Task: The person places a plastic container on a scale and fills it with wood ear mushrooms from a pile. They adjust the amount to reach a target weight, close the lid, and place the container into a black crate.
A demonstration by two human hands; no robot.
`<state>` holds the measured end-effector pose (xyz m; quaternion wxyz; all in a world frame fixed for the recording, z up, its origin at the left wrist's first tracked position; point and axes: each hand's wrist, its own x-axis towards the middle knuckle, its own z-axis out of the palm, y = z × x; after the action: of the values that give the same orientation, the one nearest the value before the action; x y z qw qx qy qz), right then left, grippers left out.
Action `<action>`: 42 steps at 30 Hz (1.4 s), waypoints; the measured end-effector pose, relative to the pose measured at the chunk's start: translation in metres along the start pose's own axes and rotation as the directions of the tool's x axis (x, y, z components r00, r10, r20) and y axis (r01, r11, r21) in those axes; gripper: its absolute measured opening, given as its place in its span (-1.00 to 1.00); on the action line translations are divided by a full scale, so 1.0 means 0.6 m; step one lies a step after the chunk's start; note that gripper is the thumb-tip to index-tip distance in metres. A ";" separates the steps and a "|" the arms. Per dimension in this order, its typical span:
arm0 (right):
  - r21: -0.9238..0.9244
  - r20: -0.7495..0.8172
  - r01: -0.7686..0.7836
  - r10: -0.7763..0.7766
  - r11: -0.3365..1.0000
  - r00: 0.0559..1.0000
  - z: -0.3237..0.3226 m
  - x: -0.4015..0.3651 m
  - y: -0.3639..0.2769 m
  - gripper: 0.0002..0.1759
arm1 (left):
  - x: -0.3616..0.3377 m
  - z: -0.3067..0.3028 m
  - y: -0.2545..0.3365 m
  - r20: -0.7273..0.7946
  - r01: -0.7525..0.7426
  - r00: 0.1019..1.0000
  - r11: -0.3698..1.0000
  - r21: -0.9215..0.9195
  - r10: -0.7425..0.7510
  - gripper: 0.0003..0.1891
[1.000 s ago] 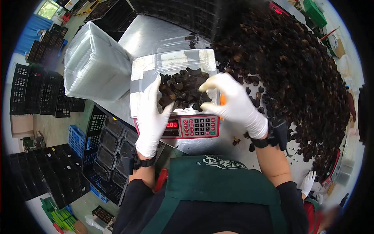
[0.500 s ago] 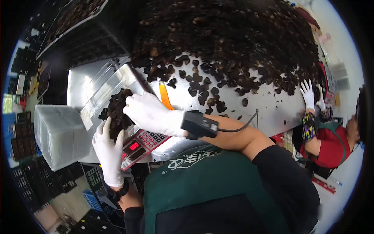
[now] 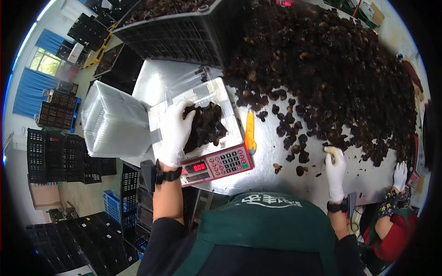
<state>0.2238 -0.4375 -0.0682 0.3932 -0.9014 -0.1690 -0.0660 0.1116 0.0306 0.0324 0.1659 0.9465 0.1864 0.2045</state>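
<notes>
Right hand [image 3: 334,161] is now moved to the worktop [image 3: 269,179], grip untellable; left hand [image 3: 175,131] is kept spread on dark, crinkled mushrooms [image 3: 208,126].

Steel table [image 3: 271,172] under heaped dark mushrooms [image 3: 331,60], a scale [image 3: 216,163], an orange tool [image 3: 249,133], stacked clear trays [image 3: 113,122].

Between the scale [image 3: 216,163] and my right hand [image 3: 335,168] the steel table [image 3: 269,177] is bare near its edge. Far and right, the mushroom heap [image 3: 331,69] blocks passage. The stack of clear boxes [image 3: 115,122] closes the left. An orange tool [image 3: 249,133] lies just beside the scale.
</notes>
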 end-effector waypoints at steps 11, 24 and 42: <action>0.255 0.040 0.237 -0.255 0.937 0.966 0.056 0.018 -0.203 -0.78 | -0.042 -0.081 0.095 0.151 0.163 0.964 0.040 -0.986 -0.217 -0.81; 0.645 0.763 -0.764 -0.055 -0.011 0.644 0.066 -0.132 -0.149 -0.55 | -0.224 0.090 0.273 0.398 -0.395 0.675 0.760 -0.516 0.621 -0.34; -0.163 -0.273 -0.183 0.134 0.969 0.953 0.009 0.041 0.150 -0.61 | -0.264 0.086 0.163 0.410 -0.185 0.803 0.836 -0.517 0.432 -0.49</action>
<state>0.2787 -0.4845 -0.1276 0.3298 -0.9284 -0.0358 -0.1673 0.0286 -0.1337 -0.0255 0.3881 0.9182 -0.0786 0.0086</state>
